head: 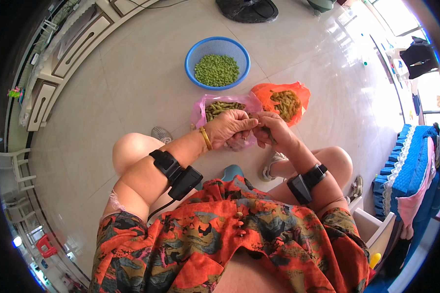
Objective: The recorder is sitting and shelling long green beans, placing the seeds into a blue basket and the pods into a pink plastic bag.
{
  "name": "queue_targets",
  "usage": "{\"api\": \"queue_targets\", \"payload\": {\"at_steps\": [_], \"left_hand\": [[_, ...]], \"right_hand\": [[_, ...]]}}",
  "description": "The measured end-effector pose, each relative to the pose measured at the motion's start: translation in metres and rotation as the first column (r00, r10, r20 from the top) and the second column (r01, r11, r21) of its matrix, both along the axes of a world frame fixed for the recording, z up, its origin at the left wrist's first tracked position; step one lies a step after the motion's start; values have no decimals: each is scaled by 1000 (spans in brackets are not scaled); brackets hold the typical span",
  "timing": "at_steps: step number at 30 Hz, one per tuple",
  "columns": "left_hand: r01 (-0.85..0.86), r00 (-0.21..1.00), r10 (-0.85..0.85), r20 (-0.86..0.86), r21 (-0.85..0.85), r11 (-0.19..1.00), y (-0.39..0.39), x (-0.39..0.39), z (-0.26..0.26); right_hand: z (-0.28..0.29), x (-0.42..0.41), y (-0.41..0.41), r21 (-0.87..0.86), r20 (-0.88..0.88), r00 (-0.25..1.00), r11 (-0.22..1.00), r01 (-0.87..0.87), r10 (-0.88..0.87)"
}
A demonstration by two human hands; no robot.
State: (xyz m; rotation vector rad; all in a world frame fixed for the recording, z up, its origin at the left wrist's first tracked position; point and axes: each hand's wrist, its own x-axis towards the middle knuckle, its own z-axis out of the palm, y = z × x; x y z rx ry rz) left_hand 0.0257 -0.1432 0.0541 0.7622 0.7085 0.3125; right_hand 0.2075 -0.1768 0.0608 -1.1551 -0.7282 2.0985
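Observation:
My left hand and my right hand meet at the fingertips above a pink plastic bag. Between them is something small, mostly hidden by the fingers; a bit of green shows under my right hand's fingers, perhaps a bean pod. Unshelled green bean pods lie in the pink bag. To its right, an orange plastic bag holds yellowish-brown pods or shells. Beyond the bags stands a blue plastic colander with shelled green beans in it.
Tiled floor surrounds the bags. A blue-green object, perhaps a stool, shows between my legs. White drawers line the far left. At right are a blue quilted cover and an open white drawer. A black round base stands at the top.

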Motion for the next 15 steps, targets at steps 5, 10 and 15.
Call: {"api": "queue_targets", "payload": {"at_steps": [5,10,15], "left_hand": [[73,996,-72,-53,20,997,0,-1,3],[99,993,-97,-63,42,994,-1,-3,-1],[82,996,-82,43,2,997,-2,-4,-3]], "right_hand": [[4,-2,0,-1,49,998,1000,-28,28],[10,-3,2,44,96,992,995,-88,83],[8,-5,1,37,96,994,998,-56,52]]}}
